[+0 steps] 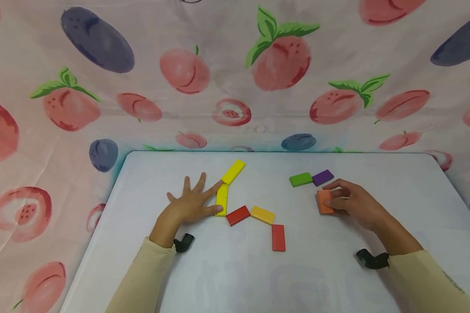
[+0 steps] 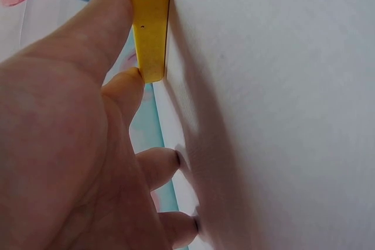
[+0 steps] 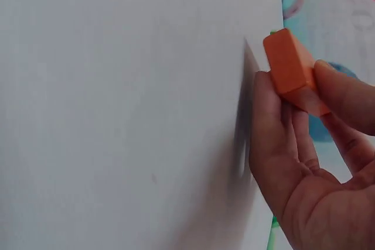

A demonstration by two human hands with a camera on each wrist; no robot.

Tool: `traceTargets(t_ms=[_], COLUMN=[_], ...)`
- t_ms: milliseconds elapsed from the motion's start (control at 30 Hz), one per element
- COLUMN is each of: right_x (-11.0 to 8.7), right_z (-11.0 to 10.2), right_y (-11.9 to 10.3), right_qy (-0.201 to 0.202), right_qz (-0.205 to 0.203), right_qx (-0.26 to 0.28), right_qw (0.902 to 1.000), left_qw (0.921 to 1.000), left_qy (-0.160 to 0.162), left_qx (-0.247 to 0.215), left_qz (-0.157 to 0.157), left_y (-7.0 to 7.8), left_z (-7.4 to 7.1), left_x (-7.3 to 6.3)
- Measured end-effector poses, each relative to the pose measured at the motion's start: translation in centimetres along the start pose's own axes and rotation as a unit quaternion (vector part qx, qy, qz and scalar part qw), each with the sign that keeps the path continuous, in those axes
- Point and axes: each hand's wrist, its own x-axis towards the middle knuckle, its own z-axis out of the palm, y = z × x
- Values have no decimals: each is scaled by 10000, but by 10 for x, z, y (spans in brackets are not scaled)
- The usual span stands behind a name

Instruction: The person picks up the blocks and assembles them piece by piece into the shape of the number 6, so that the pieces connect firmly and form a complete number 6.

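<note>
My left hand (image 1: 189, 204) lies with fingers spread, its thumb and index fingertips touching the side of a yellow block (image 1: 222, 198). In the left wrist view that yellow block (image 2: 151, 33) stands against those two fingertips, while other fingertips rest on the white tabletop. A second yellow block (image 1: 233, 172) slants away from its far end. On the right side, my right hand (image 1: 350, 202) pinches an orange block (image 1: 324, 201) between thumb and fingers. The right wrist view shows the orange block (image 3: 290, 65) tilted in that grip, just above or at the tabletop; contact cannot be told.
From the near yellow block a bent row continues: a red block (image 1: 238, 215), an amber block (image 1: 263, 215) and another red block (image 1: 278, 238). Beyond the orange block lie a green block (image 1: 300, 179) and a purple block (image 1: 323, 177), end to end. Fruit-patterned cloth (image 1: 227, 69) surrounds the white table (image 1: 235, 278).
</note>
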Motion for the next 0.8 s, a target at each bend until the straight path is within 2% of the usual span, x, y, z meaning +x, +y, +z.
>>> traceTargets(t_ms=[133, 233, 367, 467, 600, 800], right_x=[-3, -5, -8, -8, -9, -15], right_z=[7, 14, 20, 25, 32, 41], right_y=[-1, -6, -13, -17, -20, -25], right_qy=[-286, -645, -1153, -1343, -1509, -1964], right_qz=[-67, -12, 98, 174, 158, -245], right_qx=[463, 862, 1544, 1837, 1863, 1467], right_qw=[9985, 9942, 9812, 9736, 9707, 9692], left_qw=[10000, 10000, 10000, 10000, 10000, 10000], left_qy=[9, 7, 2, 18, -4, -37], left_qx=[7, -12, -1, 7, -37, -37], left_qz=[-20, -26, -18, -6, -10, -38], left_y=[1, 1, 1, 1, 2, 3], left_z=[-1, -1, 0, -1, -1, -1], left_x=[0, 0, 0, 0, 0, -1])
